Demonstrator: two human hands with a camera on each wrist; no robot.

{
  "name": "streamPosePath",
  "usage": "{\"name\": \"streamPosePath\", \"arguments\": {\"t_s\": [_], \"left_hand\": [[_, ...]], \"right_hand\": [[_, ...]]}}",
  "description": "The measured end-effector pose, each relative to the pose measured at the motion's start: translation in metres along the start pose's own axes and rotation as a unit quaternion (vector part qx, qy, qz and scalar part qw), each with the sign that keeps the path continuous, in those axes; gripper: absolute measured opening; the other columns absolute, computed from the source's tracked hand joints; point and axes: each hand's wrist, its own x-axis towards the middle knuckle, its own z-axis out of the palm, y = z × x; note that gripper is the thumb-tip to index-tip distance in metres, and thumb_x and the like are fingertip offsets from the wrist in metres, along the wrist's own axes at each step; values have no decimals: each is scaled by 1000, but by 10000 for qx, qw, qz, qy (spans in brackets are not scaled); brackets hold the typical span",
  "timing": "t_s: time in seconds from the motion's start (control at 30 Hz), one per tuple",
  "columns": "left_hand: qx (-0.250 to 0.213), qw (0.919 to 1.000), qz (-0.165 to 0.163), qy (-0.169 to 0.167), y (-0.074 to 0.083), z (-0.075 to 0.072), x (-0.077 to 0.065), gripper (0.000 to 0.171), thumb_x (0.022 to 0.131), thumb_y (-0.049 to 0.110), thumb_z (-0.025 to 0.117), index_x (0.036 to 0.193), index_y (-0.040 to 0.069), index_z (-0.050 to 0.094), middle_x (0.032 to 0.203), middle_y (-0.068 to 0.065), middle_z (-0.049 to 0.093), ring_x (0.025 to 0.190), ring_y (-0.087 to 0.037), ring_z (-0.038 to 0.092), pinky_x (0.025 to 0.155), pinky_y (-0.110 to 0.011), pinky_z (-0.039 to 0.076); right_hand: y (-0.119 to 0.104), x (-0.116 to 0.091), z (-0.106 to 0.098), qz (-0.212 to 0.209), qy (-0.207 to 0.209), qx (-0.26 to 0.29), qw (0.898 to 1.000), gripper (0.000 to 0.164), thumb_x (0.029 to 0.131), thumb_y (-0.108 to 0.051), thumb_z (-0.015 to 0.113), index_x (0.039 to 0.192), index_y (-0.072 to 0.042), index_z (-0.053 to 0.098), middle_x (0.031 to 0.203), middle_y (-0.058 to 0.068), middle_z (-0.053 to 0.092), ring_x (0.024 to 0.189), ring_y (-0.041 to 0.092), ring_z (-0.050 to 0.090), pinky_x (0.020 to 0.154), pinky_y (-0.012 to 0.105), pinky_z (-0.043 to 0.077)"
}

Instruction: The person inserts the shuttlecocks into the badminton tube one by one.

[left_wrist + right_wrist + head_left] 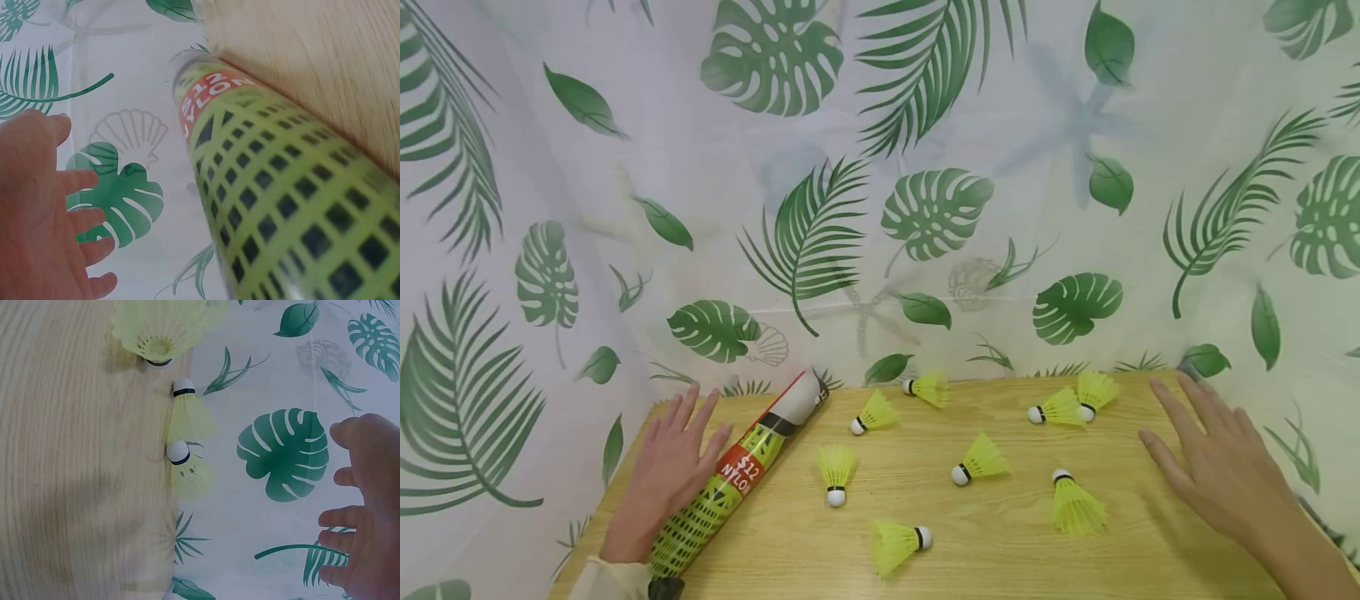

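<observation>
My left hand [666, 471] hovers at the left, just beside a clear shuttlecock tube [741, 467] that lies slantwise on the table. In the left wrist view the tube [269, 181] is apart from the hand [37, 212], whose fingers are extended. Over the table's right side my right hand [1217, 458] is spread and holds nothing. Nearest to it are a yellow shuttlecock with a white cork [1078, 504] and two touching ones, one in front [1060, 408] and one behind [1097, 390]. The right wrist view shows this hand [375, 512] away from the shuttlecocks [190, 419].
Several more shuttlecocks lie scattered mid-table, among them one near the front [898, 546], one at centre [981, 460] and one by the tube [837, 471]. Behind the wooden table [775, 542] hangs a white, leaf-printed curtain [850, 250], which also closes off both sides.
</observation>
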Motion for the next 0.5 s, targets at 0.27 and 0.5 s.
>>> {"name": "streamPosePath", "arguments": {"t_s": [0.27, 0.5], "left_hand": [[-227, 9995, -200, 65, 11, 10, 2, 69, 107, 45, 46, 160, 4, 32, 163, -31, 21, 143, -55, 27, 111, -70, 26], [-438, 9986, -276, -55, 21, 24, 6, 77, 99, 44, 64, 158, 3, 36, 158, -33, 30, 135, -58, 40, 95, -73, 41]], "right_hand": [[-17, -1, 2, -67, 718, 711, 9949, 61, 97, -22, 68, 151, -3, 47, 147, 31, 46, 127, 57, 45, 106, 70, 31], [-40, 0, 11, 100, 802, 1207, 9894, 57, 94, -15, 73, 146, -4, 54, 142, 26, 53, 126, 51, 48, 93, 70, 40]]}}
